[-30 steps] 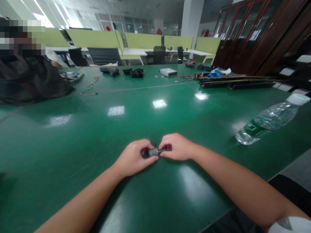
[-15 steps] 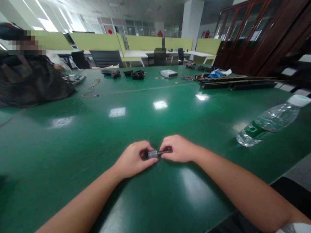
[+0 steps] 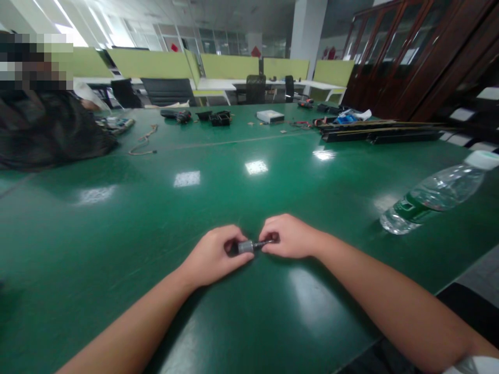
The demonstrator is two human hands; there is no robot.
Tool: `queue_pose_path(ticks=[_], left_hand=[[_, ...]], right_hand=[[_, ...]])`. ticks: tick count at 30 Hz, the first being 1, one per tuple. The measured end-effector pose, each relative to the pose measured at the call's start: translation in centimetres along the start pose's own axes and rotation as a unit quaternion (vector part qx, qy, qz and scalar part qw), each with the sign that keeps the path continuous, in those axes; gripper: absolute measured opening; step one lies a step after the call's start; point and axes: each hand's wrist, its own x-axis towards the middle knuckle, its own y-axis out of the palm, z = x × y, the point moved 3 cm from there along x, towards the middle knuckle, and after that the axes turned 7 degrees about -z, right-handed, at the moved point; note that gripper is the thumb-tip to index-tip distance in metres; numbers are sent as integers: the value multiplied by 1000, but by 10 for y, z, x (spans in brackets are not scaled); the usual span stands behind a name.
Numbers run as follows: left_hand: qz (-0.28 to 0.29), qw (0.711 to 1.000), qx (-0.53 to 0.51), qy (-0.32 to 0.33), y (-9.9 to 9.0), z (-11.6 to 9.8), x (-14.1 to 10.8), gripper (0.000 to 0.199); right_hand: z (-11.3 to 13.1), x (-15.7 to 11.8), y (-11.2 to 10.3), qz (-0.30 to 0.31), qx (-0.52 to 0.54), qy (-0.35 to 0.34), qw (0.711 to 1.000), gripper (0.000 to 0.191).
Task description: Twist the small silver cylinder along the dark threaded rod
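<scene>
Low over the green table, my left hand is closed around a short grey cylinder with a dark end, which looks like a drill chuck or small motor. A thin dark rod sticks out of the cylinder's right side. Its far end is pinched between the thumb and fingers of my right hand. The two hands face each other with a small gap between them, bridged by the rod. My left fingers partly hide the cylinder's left end.
A clear water bottle with a green label is at the right. Further back are a cordless drill, black parts, a white box, a cord and black rails. Another person is at the far left.
My right hand has shifted slightly right and away from my left hand, and a little more of the rod shows. My left hand stays nearly in place with the cylinder.
</scene>
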Motion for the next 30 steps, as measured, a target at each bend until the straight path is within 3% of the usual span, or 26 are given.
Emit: queue_pose_path(ticks=[21,30], left_hand=[[8,1000,-6,-4,-1,-3,0,24],[8,1000,-2,-8,-2,-4,1,25]], right_hand=[[-5,-3,-10,14,-8,5,1000,11],[-21,-6,-23,35,19,57,998,12]])
